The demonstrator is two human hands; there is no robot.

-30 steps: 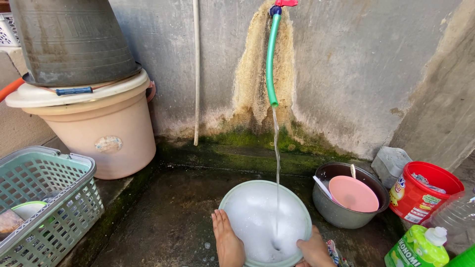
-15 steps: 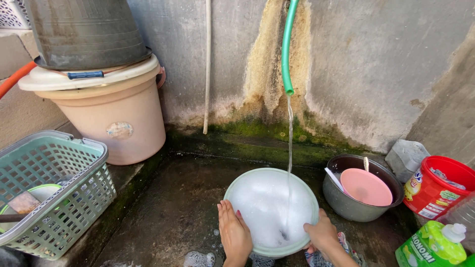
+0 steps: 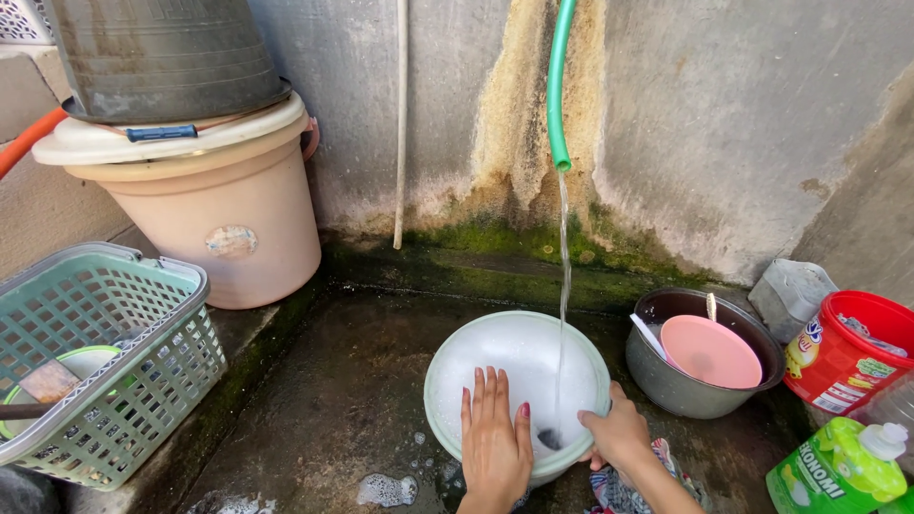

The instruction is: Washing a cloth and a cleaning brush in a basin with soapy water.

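While water falls in a thin stream from the green hose (image 3: pixel 557 86) at the upper middle of the frame, the left hand (image 3: pixel 495 443) lies flat with fingers spread inside the pale green basin (image 3: pixel 457 371) at the lower middle, palm down on its soapy white inner surface, gripping nothing. Just right of it, the right hand (image 3: pixel 619 433) is closed on the basin's near right rim, thumb over the edge. Water lands in the basin between the two hands. To the right of the basin, close beside it, sits a dark metal pot (image 3: pixel 738 385) holding a pink plate (image 3: pixel 710 350). Farther right stand a red tub (image 3: pixel 847 352) and, at the lower right corner, a green bottle (image 3: pixel 838 471). At the left edge rests a green plastic basket (image 3: pixel 105 381), and behind it, upper left, a beige lidded bucket (image 3: pixel 219 219).
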